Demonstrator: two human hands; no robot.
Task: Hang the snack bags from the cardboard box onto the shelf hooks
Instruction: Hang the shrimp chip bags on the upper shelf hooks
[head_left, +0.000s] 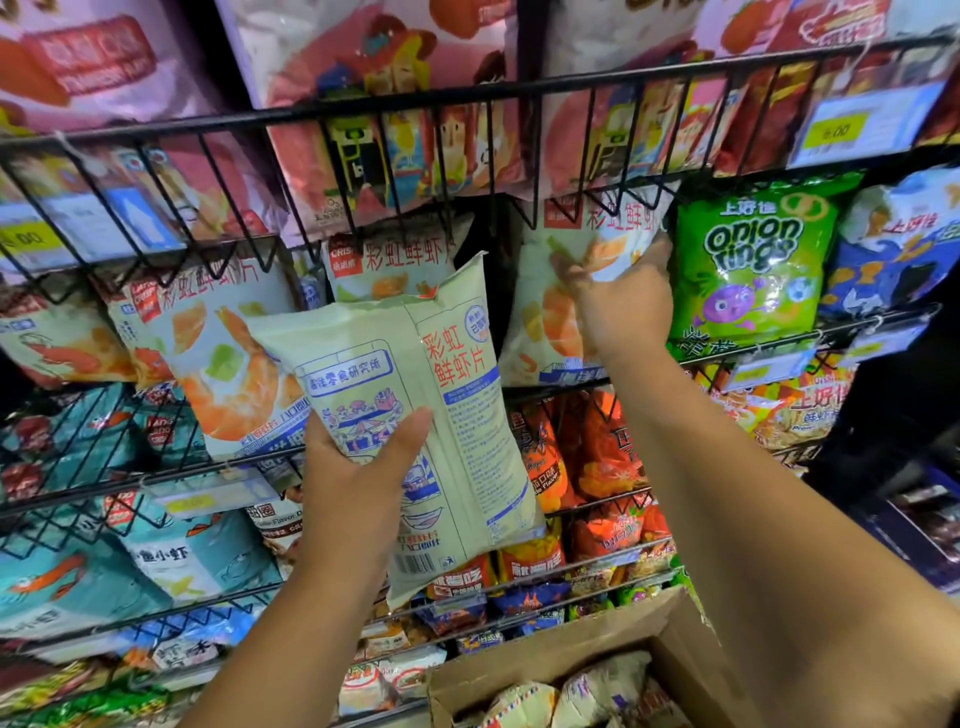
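The snack bag (457, 384) is up in front of the middle shelf row, printed back toward the camera and tilted with its top seal leaning right. The left hand (353, 478) is clamped on its lower half, thumb laid across the back face and fingers out of sight behind it. The bag looks puffed with air and very light, so one hand carries it easily. The film is glossy and likely slippery, and the crackers inside will probably crush under a hard squeeze. A loose cradle round the belly suits carrying. For the hanging itself, the flat sealed strip at the top is the better hold, being stiff and free of contents. The right hand (623, 306) reaches to a matching shelved bag (545, 332) just left of the green onion rings bag (753, 260), fingers spread over its upper front. Motion blur hides whether it pinches that bag or only presses it back, so I cannot tell. It is probably making room, and the soft, springy packs should yield to a light push. The black wire rack (363, 208) overhangs this row, and I cannot make out the hooks themselves behind it. Below, the open cardboard box (561, 649) has more pale bags (597, 680) in it, so much of the task seems left to do.
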